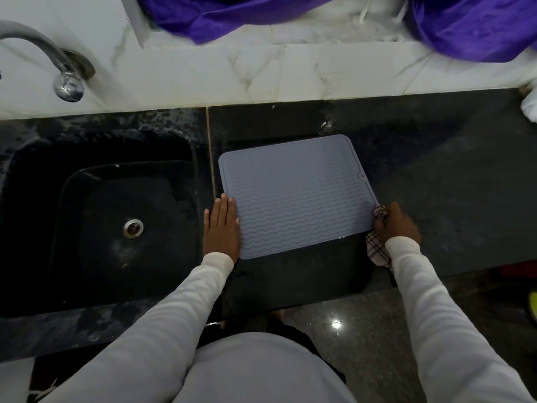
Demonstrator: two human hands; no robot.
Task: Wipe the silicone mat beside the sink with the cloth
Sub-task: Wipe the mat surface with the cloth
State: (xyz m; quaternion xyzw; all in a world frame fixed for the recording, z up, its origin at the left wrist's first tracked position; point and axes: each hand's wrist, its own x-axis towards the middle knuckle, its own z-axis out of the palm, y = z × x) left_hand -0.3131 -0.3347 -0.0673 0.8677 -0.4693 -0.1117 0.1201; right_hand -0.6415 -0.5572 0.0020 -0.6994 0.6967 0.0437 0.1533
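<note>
A grey-blue silicone mat [296, 193] with wavy ridges lies flat on the black counter, just right of the sink [116, 216]. My left hand [221, 228] rests flat, fingers together, on the mat's near left edge. My right hand [396, 225] is closed around a bunched checked cloth [377, 251] at the mat's near right corner. Part of the cloth hangs below my wrist; the rest is hidden in my fist.
A chrome tap [62, 74] curves over the black sink at the far left. White marble tiles [261, 74] back the counter, with purple fabric [465, 27] on the ledge above. Open black counter [453, 175] stretches to the right of the mat. The counter's front edge is close to my body.
</note>
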